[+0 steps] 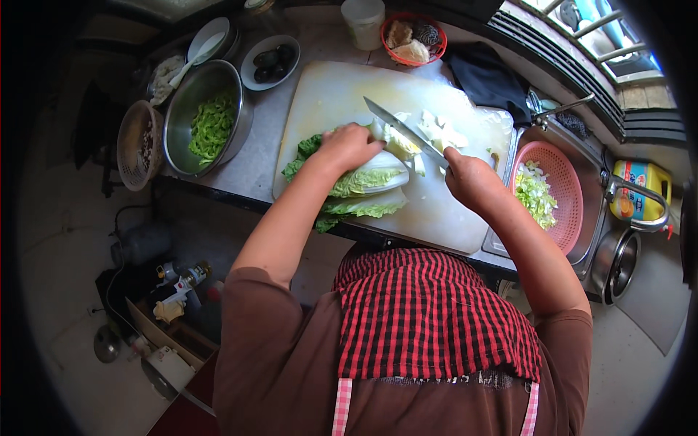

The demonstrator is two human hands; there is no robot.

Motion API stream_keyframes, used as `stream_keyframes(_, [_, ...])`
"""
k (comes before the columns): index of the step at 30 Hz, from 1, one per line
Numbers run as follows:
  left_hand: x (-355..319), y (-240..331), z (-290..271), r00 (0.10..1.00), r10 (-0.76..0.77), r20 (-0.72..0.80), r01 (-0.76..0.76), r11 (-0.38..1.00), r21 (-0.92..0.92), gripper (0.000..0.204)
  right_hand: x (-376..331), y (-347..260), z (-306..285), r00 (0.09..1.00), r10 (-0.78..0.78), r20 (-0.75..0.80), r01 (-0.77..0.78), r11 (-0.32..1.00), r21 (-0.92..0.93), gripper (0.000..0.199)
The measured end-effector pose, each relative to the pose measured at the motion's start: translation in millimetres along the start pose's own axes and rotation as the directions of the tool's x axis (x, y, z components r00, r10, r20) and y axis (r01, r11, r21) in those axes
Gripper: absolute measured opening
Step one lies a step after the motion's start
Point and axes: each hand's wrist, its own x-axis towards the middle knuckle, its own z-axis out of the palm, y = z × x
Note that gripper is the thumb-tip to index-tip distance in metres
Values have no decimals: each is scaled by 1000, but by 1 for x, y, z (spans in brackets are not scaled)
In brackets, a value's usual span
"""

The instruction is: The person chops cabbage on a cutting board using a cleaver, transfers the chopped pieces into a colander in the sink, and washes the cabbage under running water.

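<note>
My right hand (467, 173) is closed round the handle of a kitchen knife (407, 132), whose blade slants up and left over a white cutting board (334, 94). Under the blade lies a cut end of napa cabbage (369, 179). My left hand (350, 149) presses on the cabbage from above, its fingers curled over it close to the blade. Green outer leaves stick out left of that hand, and some hang past the board's front edge. White cut pieces (441, 131) lie to the right of the blade.
At the right, a pink colander (578, 211) with chopped cabbage stands in the sink (600, 218), beside a yellow jug (640, 190). To the left are a steel bowl (246, 120) of sliced greens and a plate (249, 71) of dark items. A red basket (386, 45) sits behind the board.
</note>
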Motion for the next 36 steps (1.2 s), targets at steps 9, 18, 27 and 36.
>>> stream_keyframes(9, [27,-5,15,992,128,-10,-128,990,-53,36,16,-4,-4,993,26,117,-16,996,-84,22])
stream_keyframes(18, [15,-21,11,972,229,-55,-229,973,-8,51,41,-1,29,996,38,83,-38,999,8,19])
stream_keyframes(27, [-21,-33,11,943,314,-107,-308,949,65,70,34,21,48,988,1,-152,35,970,239,14])
stream_keyframes(36, [-73,-7,66,958,-201,-202,169,972,-166,95,-55,7,19,996,-73,-50,85,945,317,11])
